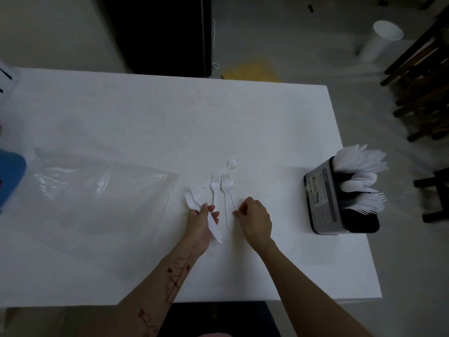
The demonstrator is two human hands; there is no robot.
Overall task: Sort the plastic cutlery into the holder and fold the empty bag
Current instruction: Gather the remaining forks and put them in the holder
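Note:
Several white plastic forks (pixel 224 188) lie loose on the white table (pixel 150 117) near its front middle, one more fork (pixel 232 162) a little farther back. My left hand (pixel 200 222) grips a small bundle of forks (pixel 194 203), tines pointing away. My right hand (pixel 255 220) pinches the handle end of one lying fork. The clear empty plastic bag (pixel 97 198) lies flat at the left. The dark cutlery holder (pixel 340 198) stands at the table's right edge, filled with knives, spoons and forks.
A blue object (pixel 9 176) sits at the far left edge. Dark wooden chairs (pixel 425 93) stand off the right side, and a white cup-like thing (pixel 381 40) is on the floor beyond the table.

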